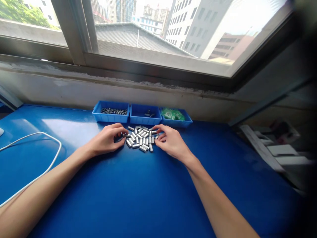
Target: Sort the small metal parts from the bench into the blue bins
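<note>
Pieces [141,141] lay in one heap on the counter [148,191], between our left hand [109,138] and right hand [170,142], about equally near, long axes pointing every way. Our two hands were half-curled; we couldn't tell if either gripped. Three bins [145,120] stood at the far side; pieces numbered roughly thirty.

A blue tabletop [138,198] fills the lower frame. Near its centre, short silvery metal pieces [142,138] lie clustered (pointing every which way). Just above stand three blue bins [146,120] in a row; a white cable [59,148] curves at left.
</note>
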Motion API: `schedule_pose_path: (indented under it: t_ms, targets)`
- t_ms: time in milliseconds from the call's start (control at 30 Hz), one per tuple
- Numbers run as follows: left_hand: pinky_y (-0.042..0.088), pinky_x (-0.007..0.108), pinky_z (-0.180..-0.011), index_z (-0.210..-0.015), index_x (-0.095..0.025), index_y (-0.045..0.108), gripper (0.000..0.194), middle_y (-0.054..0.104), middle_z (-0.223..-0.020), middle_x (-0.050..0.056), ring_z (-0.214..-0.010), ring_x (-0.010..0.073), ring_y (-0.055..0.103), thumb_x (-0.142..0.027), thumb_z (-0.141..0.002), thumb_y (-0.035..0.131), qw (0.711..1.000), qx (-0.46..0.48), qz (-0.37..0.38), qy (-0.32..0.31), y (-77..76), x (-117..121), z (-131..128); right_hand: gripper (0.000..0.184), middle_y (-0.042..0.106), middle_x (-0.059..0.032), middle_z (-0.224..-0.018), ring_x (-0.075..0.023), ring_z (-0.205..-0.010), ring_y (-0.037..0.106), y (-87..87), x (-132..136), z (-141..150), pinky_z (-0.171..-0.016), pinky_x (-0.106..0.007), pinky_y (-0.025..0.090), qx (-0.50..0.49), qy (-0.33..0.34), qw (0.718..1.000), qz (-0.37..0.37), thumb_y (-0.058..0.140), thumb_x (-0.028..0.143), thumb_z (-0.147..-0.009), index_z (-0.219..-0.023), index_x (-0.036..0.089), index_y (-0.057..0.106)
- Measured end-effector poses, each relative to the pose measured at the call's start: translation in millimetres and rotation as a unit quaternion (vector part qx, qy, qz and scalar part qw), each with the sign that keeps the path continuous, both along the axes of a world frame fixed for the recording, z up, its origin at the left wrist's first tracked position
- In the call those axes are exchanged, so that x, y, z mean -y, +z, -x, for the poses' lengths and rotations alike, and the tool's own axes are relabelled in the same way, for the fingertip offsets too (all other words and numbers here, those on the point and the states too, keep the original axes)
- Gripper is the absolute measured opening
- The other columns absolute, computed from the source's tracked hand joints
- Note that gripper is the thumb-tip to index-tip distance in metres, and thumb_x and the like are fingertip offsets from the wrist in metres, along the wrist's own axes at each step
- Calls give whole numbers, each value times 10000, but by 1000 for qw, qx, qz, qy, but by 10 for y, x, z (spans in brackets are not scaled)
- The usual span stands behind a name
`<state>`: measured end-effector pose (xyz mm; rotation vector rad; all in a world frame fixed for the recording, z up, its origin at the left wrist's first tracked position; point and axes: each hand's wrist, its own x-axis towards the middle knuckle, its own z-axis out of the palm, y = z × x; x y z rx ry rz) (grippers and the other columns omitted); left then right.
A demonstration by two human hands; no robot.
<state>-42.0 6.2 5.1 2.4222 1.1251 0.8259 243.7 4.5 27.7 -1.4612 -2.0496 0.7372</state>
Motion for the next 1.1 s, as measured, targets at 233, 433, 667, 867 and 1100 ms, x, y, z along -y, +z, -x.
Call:
schedule_pose_path:
  t_ms: [233,433,667,867,1100]
  targets:
    - [514,256,-712,-1096,-177,729,297,726,-956,70,-772,157,643,-364,-912,590,999,27,6,26,-43,-68,41,129,625,-28,-812,-153,-687,588,97,49,51,-620,-268,491,-29,5,995,-100,553,180,-800,-895,200,639]
    - [565,297,-798,-1106,-159,714,419,763,-940,76,-851,201,719,-486,-844,702,957,234,136,102,7,-122,-34,93,638,-20,-762,-162,-660,583,38,54,173,-625,-285,483,-93,-42,986,-130,587,257,-846,-893,207,649]
    - [584,371,-917,-1018,-136,716,469,773,-983,102,-912,236,745,-461,-706,848,896,377,225,68,-16,-177,-285,325,690,-12,-814,-141,-620,619,-61,-120,379,-625,-283,533,-257,24,966,12,652,354,-847,-1137,209,644]
    - [599,357,-904,-928,-145,732,367,772,-954,78,-891,222,739,-409,-705,855,903,365,222,33,-79,-92,-352,316,724,-21,-806,-150,-651,669,-136,-12,480,-650,-283,566,-335,48,937,90,723,378,-815,-1066,188,693]
    - [589,354,-904,-994,-149,726,317,762,-1007,93,-929,226,723,-407,-811,752,943,302,129,45,-3,-13,-364,256,729,-21,-789,-157,-679,682,-172,-15,452,-677,-296,577,-372,30,922,103,761,353,-783,-969,186,708]
